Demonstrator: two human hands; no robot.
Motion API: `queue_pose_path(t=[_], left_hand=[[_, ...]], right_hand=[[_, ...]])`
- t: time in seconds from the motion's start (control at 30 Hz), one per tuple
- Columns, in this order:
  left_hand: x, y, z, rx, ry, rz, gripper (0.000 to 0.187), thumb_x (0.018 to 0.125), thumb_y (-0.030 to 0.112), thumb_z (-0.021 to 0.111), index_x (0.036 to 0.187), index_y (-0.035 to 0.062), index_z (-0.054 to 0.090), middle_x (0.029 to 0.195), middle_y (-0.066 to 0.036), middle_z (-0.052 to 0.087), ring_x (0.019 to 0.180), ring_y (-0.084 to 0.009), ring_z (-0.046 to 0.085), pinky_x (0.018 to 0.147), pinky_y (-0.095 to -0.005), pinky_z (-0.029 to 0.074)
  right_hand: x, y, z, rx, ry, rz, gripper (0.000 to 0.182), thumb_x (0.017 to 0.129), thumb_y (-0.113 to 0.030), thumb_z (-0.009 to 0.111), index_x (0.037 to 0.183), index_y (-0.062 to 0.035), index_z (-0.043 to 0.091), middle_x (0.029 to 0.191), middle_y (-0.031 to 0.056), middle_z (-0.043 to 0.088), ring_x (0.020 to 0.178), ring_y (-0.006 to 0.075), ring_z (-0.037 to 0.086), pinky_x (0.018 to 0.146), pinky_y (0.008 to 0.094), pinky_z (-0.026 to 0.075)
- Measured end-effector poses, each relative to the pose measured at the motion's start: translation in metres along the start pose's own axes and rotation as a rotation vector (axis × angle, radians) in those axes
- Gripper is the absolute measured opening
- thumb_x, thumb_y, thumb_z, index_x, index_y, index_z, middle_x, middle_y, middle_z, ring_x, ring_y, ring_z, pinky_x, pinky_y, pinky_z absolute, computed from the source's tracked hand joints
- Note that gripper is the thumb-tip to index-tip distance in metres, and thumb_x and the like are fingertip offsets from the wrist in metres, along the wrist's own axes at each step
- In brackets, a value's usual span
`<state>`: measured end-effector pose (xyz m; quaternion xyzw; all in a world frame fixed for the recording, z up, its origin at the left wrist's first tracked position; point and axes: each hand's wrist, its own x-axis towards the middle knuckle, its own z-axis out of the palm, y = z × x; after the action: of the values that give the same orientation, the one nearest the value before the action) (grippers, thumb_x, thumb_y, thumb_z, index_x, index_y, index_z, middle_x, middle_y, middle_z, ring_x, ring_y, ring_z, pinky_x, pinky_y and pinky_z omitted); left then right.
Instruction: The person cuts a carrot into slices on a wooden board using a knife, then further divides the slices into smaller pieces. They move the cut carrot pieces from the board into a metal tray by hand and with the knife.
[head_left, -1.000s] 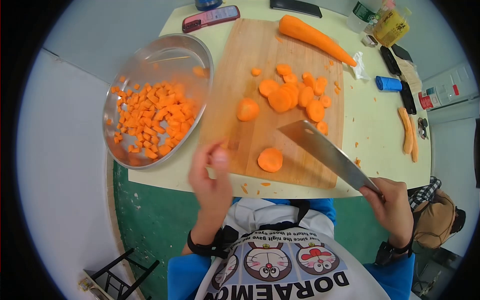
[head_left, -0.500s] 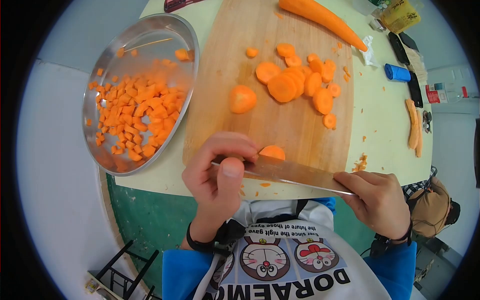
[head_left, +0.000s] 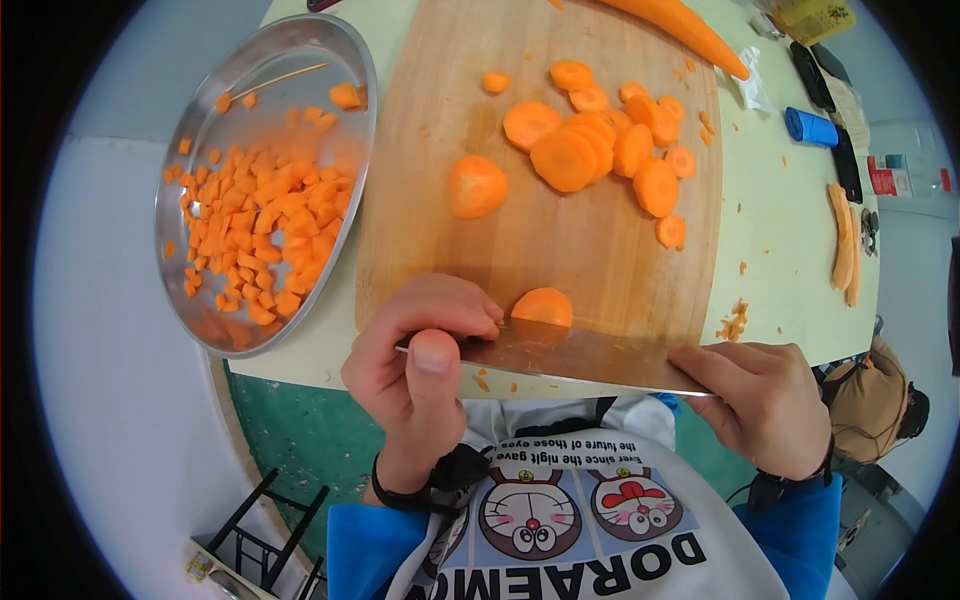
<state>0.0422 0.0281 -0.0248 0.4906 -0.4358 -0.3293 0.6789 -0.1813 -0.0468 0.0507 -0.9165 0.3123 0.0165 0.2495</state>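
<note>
A wide knife [head_left: 590, 357] lies across the near edge of the wooden cutting board [head_left: 450, 250]. At its right end my right hand [head_left: 765, 405] is closed round the handle, which the fingers mostly hide. My left hand [head_left: 420, 355] pinches the other end of the blade between thumb and curled fingers. Just beyond the blade is a carrot slice [head_left: 543, 306], its near part hidden by the knife. Farther up the board are a thick carrot chunk [head_left: 477, 187] and a cluster of round slices [head_left: 565, 160].
An oval metal tray [head_left: 362, 130] of diced carrot [head_left: 245, 215] stands left of the board. A long carrot [head_left: 690, 30] crosses the board's far right. On the table's right are a blue roll [head_left: 811, 127], carrot strips [head_left: 842, 240] and orange scraps [head_left: 735, 322].
The view has shifted slightly. My left hand and the blade's left end have moved a little left and nearer to me, and more of the slice beyond the blade shows.
</note>
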Motion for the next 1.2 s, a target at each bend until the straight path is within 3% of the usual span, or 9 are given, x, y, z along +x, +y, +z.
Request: queue_pose_path(t=[0.43,0.5,0.6,0.93,1.0,1.2], left_hand=[[0.0038,-0.0023,0.0028,0.014,-0.025,0.011,0.030,0.090,0.021,0.044,0.074,-0.0034,0.051,0.071,-0.015,0.055,0.066,-0.0231,0.054,0.061,-0.0328,0.045],[0.0047,0.0014,0.0078,0.131,-0.026,-0.024,0.035,0.092,0.027,0.037,0.070,0.0014,0.042,0.065,-0.013,0.047,0.061,-0.0219,0.047,0.060,-0.0319,0.039],[0.0046,0.0011,0.0099,0.144,0.005,-0.034,0.034,0.092,0.026,0.036,0.069,0.0021,0.041,0.064,-0.013,0.047,0.060,-0.0214,0.045,0.059,-0.0319,0.039],[0.0060,-0.0020,0.0063,0.128,-0.043,-0.013,0.033,0.093,0.027,0.035,0.069,0.0044,0.042,0.063,-0.013,0.048,0.060,-0.0206,0.045,0.059,-0.0315,0.037],[0.0064,-0.0039,0.0022,0.036,-0.053,-0.010,0.034,0.092,0.024,0.041,0.070,-0.0003,0.049,0.071,-0.015,0.056,0.064,-0.0217,0.051,0.060,-0.0321,0.043],[0.0050,-0.0033,0.0016,0.037,-0.027,-0.063,0.035,0.092,0.026,0.041,0.071,-0.0008,0.050,0.071,-0.015,0.055,0.064,-0.0202,0.050,0.057,-0.0297,0.040]], right_hand=[[0.0004,0.0046,0.0014,-0.007,-0.039,-0.011,0.025,0.071,-0.013,0.065,0.093,-0.0073,0.054,0.064,0.0032,0.051,0.054,0.0189,0.056,0.043,0.0312,0.043],[-0.0003,0.0046,0.0030,-0.013,-0.043,-0.009,0.025,0.071,-0.012,0.064,0.093,-0.0072,0.054,0.064,0.0030,0.049,0.053,0.0188,0.055,0.043,0.0313,0.043],[0.0016,0.0048,0.0005,-0.009,-0.069,-0.018,0.024,0.071,-0.011,0.063,0.093,-0.0063,0.054,0.064,0.0030,0.049,0.053,0.0187,0.055,0.042,0.0308,0.042],[-0.0007,0.0052,0.0052,-0.022,-0.066,-0.032,0.028,0.068,-0.006,0.058,0.095,-0.0004,0.053,0.069,0.0045,0.050,0.051,0.0179,0.053,0.041,0.0296,0.041],[-0.0001,0.0046,0.0056,-0.005,-0.054,-0.034,0.030,0.066,-0.006,0.058,0.095,0.0004,0.052,0.070,0.0049,0.051,0.051,0.0182,0.053,0.041,0.0295,0.041],[0.0031,0.0033,0.0013,-0.023,-0.104,-0.014,0.026,0.066,-0.006,0.057,0.091,-0.0008,0.051,0.067,0.0051,0.049,0.051,0.0189,0.054,0.041,0.0304,0.042]])
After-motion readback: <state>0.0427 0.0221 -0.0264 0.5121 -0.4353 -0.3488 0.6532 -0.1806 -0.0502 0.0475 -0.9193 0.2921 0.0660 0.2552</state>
